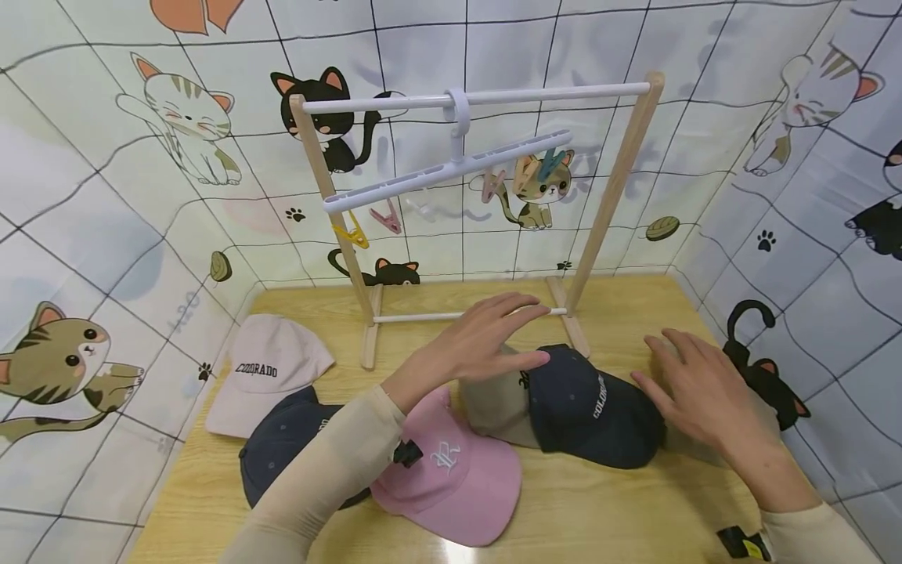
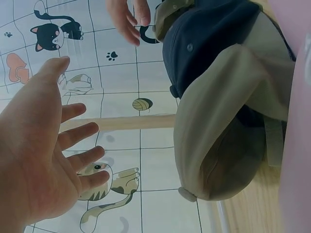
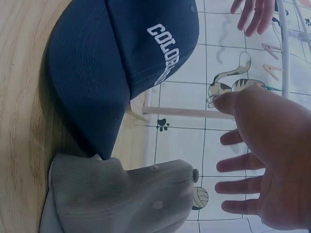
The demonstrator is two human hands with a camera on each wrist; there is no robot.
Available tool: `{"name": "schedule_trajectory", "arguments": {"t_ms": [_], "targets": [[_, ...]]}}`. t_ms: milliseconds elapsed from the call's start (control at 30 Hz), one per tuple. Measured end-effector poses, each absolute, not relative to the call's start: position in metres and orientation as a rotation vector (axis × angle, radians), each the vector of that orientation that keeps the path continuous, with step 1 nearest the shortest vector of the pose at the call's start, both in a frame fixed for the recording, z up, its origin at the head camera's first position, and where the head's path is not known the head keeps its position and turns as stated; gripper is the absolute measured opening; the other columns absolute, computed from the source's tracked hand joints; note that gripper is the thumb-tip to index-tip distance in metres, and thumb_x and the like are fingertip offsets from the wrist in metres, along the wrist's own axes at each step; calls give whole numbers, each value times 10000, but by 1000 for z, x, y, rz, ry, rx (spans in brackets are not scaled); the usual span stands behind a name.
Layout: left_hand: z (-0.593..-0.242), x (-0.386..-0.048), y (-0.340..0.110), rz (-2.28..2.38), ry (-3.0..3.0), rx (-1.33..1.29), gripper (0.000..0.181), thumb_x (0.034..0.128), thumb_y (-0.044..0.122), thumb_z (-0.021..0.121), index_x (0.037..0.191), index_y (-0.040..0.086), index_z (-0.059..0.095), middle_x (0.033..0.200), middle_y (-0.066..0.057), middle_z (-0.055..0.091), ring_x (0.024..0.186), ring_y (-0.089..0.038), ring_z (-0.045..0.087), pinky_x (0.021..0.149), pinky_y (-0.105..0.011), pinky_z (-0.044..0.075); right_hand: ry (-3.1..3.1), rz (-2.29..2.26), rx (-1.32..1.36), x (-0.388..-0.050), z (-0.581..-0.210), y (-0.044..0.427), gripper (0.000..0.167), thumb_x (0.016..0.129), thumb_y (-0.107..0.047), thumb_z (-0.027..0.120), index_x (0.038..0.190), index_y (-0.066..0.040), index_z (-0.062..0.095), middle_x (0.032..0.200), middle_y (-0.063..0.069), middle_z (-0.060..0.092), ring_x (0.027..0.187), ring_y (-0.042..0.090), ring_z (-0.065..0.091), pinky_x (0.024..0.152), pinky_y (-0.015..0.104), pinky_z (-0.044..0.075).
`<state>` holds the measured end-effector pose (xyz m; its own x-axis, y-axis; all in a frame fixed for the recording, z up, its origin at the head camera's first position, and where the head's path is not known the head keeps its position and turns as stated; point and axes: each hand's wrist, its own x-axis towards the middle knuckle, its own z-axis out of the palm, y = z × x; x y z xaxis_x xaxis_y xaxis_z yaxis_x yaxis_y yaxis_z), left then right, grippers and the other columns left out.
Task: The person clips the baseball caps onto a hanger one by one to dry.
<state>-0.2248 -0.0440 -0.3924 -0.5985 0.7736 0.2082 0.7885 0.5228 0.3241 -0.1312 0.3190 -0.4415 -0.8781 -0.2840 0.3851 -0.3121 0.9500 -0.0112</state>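
Observation:
My left hand [image 1: 475, 345] hovers over a khaki cap [image 1: 496, 399], fingers extended; in the left wrist view it is apart from the cap and holds nothing. A navy cap with "COLORADO" lettering [image 1: 592, 407] lies against the khaki one, between my hands. At its right, my right hand [image 1: 712, 392] is raised with fingers spread, above a grey cap [image 3: 121, 194] that it mostly hides in the head view. The right wrist view shows nothing in that hand. Beside my left forearm lies a pink cap [image 1: 458, 478] with a white letter.
A pale pink cap [image 1: 271, 368] and another navy cap [image 1: 289, 446], partly behind my left sleeve, lie at the left. At the back stands a wooden rack [image 1: 613, 196] with a tilted white hanger [image 1: 451, 168] carrying several clips. A cat-print backdrop [image 1: 437, 47] surrounds the table [image 1: 599, 517].

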Motion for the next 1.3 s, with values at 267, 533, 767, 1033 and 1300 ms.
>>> {"name": "schedule_trajectory", "arguments": {"t_ms": [267, 533, 767, 1033, 1300], "targets": [[-388, -234, -35, -649, -2694, -1349, 731, 1110, 563, 656, 1721, 202, 480, 1762, -77, 502, 1675, -300, 445, 1383, -529, 362, -2779, 33, 276, -130, -448, 328, 615, 961, -354, 868, 1371, 66, 683, 1428, 380, 632, 1313, 625, 607, 1036, 798, 490], [-379, -247, -28, -656, -2710, -1308, 746, 1123, 583, 626, 1745, 215, 441, 1789, -74, 472, 1681, -293, 441, 1389, -505, 359, -2864, 73, 178, -131, -455, 335, 631, 983, -385, 854, 1396, 31, 620, 1403, 376, 579, 1172, 660, 612, 867, 810, 512], [-372, -265, -18, -707, -2693, -1289, 728, 1139, 534, 616, 1743, 170, 431, 1769, -93, 492, 1638, -309, 499, 1356, -487, 412, -2861, 99, 126, -130, -466, 337, 660, 960, -367, 867, 1372, 75, 601, 1277, 383, 606, 1029, 641, 632, 746, 792, 528], [-361, -287, -7, -860, -2699, -1200, 736, 1153, 525, 584, 1772, 184, 375, 1817, -118, 426, 1687, -332, 435, 1365, -530, 397, -2834, 123, 50, -132, -473, 336, 667, 954, -335, 870, 1386, 106, 618, 1290, 424, 633, 1023, 674, 632, 780, 799, 532], [-357, -312, -2, -1091, -2681, -1068, 751, 1165, 505, 554, 1790, 164, 314, 1869, -124, 308, 1754, -324, 297, 1398, -555, 328, -2754, 186, 30, -138, -476, 331, 524, 956, -224, 836, 1365, 53, 663, 1284, 402, 664, 1042, 657, 656, 796, 802, 540]]}}
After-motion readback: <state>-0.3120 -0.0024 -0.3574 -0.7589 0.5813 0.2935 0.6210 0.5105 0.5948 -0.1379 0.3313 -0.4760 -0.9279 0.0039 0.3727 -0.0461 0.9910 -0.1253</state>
